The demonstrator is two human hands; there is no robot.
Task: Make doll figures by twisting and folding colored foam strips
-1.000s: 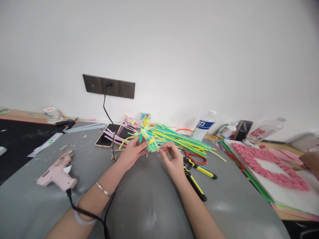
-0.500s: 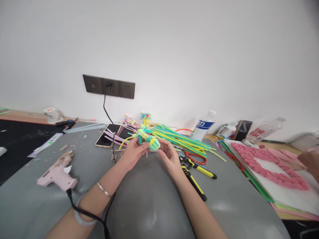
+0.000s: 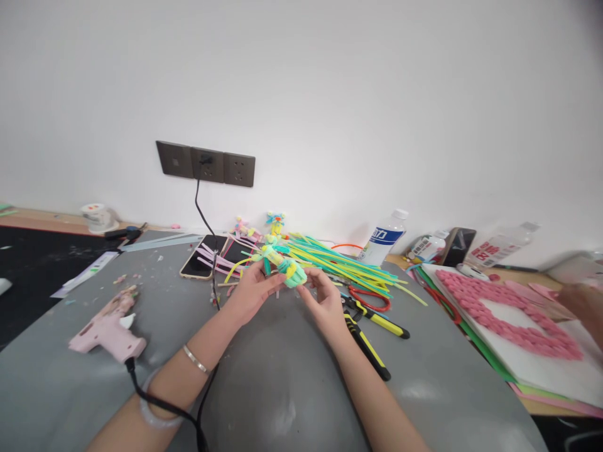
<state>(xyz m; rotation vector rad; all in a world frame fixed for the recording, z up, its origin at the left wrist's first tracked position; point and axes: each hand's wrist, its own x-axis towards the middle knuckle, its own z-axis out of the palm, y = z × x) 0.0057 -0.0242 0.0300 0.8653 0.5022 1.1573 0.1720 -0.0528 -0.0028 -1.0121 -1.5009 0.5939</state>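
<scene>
With the left hand (image 3: 249,296), clamping thumb and fingers on a chenille-stem figure (image 3: 293,276); with the right hand (image 3: 327,304), pinching its rounded end. Holding it just left of the loose chenille stems (image 3: 342,263), toward the near side. Showing a body already bent and wrapped into shape, so probably nearing completion, though not revealing what shaping is left. Displaying plump mint green at the near end, a bright yellow band, then paler yellow and teal, and tilting slightly toward the right.
</scene>
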